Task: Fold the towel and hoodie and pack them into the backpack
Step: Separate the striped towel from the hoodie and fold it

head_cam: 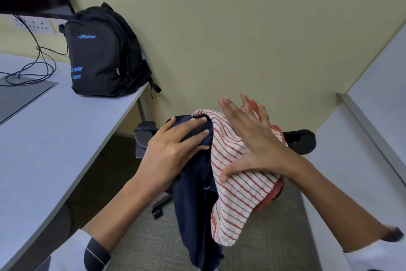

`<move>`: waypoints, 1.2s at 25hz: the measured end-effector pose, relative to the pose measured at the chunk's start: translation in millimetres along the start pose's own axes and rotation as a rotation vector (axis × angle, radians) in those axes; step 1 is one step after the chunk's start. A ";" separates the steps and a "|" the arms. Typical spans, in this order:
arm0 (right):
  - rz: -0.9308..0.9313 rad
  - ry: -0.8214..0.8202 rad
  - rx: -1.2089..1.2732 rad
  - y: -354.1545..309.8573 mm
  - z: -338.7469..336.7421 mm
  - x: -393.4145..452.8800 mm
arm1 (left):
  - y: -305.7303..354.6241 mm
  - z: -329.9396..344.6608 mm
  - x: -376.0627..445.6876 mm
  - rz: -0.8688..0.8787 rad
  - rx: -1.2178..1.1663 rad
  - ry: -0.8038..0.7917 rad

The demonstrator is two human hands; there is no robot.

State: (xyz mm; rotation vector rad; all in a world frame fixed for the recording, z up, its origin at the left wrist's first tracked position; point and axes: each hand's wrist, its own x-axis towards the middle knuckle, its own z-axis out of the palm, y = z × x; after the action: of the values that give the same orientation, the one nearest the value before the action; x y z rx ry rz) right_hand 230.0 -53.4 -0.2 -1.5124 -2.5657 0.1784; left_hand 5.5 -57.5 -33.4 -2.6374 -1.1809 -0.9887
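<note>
— Pale green wall behind, grey table (66, 130) at left with black backpack (105, 51) standing zipped, well apart from chair (298, 141).

— Striped towel (232, 183) and navy hoodie (195, 209)?

— Both draped over chair back. Left hand (175, 150) curled around hoodie's top; right hand (250, 139) flat, fingers spread, pressing towel.

— Best approach?

— Probably lift towel off first, hold hoodie steady, then carry to table for flat folding.
</note>
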 end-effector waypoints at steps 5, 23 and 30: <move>-0.011 0.014 0.178 -10.6 1.8 19.7 | 5.2 -20.7 24.7 0.020 -0.053 0.170; -0.213 0.500 0.411 -45.6 -1.9 44.8 | -20.9 -8.1 16.5 -0.424 -0.389 -0.231; -0.243 0.665 0.366 -66.0 -42.9 57.6 | -27.1 -38.7 52.3 -0.384 -0.571 -0.016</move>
State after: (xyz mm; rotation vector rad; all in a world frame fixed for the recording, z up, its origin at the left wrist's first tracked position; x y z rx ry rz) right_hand 154.4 -33.8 58.2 -0.9145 -2.0146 0.0861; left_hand -7.8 -17.8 23.3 -2.8749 -1.6607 -1.5791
